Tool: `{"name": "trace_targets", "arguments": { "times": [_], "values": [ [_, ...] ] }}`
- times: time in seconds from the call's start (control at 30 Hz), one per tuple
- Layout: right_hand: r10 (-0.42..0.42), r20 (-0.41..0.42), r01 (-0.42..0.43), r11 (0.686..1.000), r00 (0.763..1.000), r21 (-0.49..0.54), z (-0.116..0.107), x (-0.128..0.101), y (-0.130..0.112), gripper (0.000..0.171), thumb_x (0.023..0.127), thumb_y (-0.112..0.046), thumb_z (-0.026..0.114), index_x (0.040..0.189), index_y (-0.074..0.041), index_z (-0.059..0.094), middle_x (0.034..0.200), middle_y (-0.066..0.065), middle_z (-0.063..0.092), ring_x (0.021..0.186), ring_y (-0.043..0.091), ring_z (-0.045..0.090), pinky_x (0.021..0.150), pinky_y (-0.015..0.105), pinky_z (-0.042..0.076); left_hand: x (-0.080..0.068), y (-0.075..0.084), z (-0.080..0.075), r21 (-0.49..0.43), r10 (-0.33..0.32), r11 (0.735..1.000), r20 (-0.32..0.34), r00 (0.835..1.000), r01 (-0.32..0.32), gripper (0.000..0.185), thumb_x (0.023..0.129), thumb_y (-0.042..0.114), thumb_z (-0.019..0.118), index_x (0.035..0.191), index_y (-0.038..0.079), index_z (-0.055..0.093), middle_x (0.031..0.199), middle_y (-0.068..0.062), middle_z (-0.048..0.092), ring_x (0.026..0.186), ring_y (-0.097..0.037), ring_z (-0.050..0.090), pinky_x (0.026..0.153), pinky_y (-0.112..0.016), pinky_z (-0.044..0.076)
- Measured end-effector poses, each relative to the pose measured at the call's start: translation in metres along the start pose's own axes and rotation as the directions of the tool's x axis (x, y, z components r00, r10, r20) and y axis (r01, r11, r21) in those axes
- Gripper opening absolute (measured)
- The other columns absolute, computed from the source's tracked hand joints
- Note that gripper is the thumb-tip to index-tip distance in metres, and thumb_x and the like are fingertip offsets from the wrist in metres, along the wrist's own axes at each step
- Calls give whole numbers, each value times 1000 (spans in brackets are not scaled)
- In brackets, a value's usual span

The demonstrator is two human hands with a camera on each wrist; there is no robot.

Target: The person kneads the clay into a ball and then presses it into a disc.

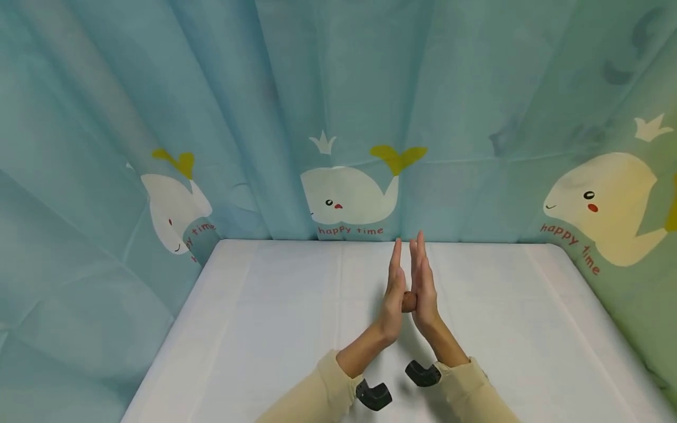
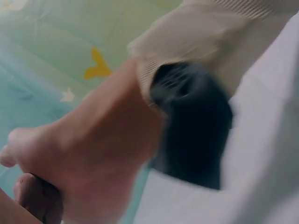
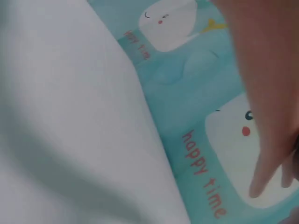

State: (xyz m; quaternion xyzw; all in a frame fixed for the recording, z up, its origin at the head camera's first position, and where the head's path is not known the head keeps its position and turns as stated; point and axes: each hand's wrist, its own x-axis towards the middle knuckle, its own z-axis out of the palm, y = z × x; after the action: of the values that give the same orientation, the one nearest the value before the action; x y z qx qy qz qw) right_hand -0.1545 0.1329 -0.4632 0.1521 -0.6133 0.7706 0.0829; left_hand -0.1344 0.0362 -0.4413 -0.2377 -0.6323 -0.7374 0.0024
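Three whales on the blue curtain (image 1: 349, 194) hang behind the white table (image 1: 264, 329) where I work. My left hand (image 1: 392, 294) and right hand (image 1: 423, 288) stand upright above the middle of it, palms facing, fingers straight and pointing away from me, neither one curled round anything. Pressed between the two palms, low down near the heels of the hands, sits a small brown lump (image 1: 409, 301); the left wrist view shows its rounded end (image 2: 39, 198) against my palm. I cannot tell what it is made of. I judge the hold a loose one: only flat pressure from both sides keeps the lump up, so if either palm eases off or the hands slide unevenly, it could slip down and drop onto the table, or squash out of shape.
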Motion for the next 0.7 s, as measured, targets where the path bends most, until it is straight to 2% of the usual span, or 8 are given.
{"name": "trace_targets", "arguments": {
  "times": [0.03, 0.2, 0.27, 0.37, 0.43, 0.5, 0.6, 0.7],
  "values": [
    [1, 6, -1, 1000, 1000, 5, 1, -3, 2, 58, 112, -48, 11, 166, -32, -4, 173, 1, -3, 156, 15, 14, 122, 37, 15, 2, 2, -1, 9, 13, 1000, -10, 1000, -13, 59, 112, 42, 13, 167, 26, 1, 172, 7, 0, 156, -13, 2, 124, -50, 7],
    [-11, 52, 10, 1000, 999, 11, 15, -19, 5, 57, 112, -43, 7, 166, -29, -5, 173, 6, -4, 152, 15, 19, 95, 21, 34, 17, 5, -10, 86, 48, 995, -46, 998, -44, 63, 111, 46, 14, 167, 22, 3, 172, 4, 1, 157, -16, 0, 124, -54, 3],
    [-29, 59, 28, 999, 998, 17, 21, -22, 2, 57, 112, -40, 6, 166, -28, -6, 173, 6, -6, 156, 16, -3, 106, 21, 26, 22, 2, -14, 123, 40, 992, -57, 998, -33, 65, 110, 51, 15, 167, 21, 4, 172, 3, 2, 158, -18, 0, 123, -56, 3],
    [-84, 42, 84, 996, 996, 8, 28, -24, -7, 57, 112, -37, 7, 166, -26, -4, 173, 3, -6, 157, 18, -8, 115, 23, 17, 23, -8, -19, 173, -10, 985, -52, 999, 19, 66, 109, 54, 18, 167, 24, 6, 172, 3, 3, 156, -15, 2, 123, -54, 7],
    [-124, 37, 125, 992, 992, -28, 29, -22, -13, 57, 112, -36, 8, 167, -24, -3, 173, 0, -6, 157, 17, -12, 119, 24, 6, 19, -16, -19, 148, -49, 988, -34, 998, 54, 64, 110, 52, 19, 167, 27, 5, 172, 3, 4, 137, -17, 44, 110, -45, 37],
    [-144, 37, 146, 986, 989, -80, 27, -19, -17, 57, 112, -36, 9, 167, -25, -1, 173, -3, -6, 157, 16, -10, 117, 23, 12, 13, -21, -18, 98, -76, 992, -19, 997, 78, 62, 110, 49, 20, 167, 30, 4, 172, 4, 3, 116, -14, 50, 92, -36, 43],
    [-140, 30, 143, 981, 990, -134, 18, -11, -17, 57, 112, -39, 9, 167, -28, -1, 172, -7, -10, 155, 15, -6, 108, 22, 22, 6, -22, -14, 4, -72, 997, 10, 997, 72, 61, 110, 43, 20, 167, 29, 1, 172, 4, 0, 117, -13, 49, 91, -33, 41],
    [-115, 2, 114, 984, 993, -133, 6, -5, -9, 56, 112, -38, 9, 166, -31, -1, 171, -9, -12, 153, 11, -7, 112, 25, 17, 0, -15, -9, -20, -54, 998, 51, 997, 55, 63, 109, 44, 18, 166, 27, -3, 172, 5, -3, 154, -11, 10, 122, -46, 14]
  ]
}}
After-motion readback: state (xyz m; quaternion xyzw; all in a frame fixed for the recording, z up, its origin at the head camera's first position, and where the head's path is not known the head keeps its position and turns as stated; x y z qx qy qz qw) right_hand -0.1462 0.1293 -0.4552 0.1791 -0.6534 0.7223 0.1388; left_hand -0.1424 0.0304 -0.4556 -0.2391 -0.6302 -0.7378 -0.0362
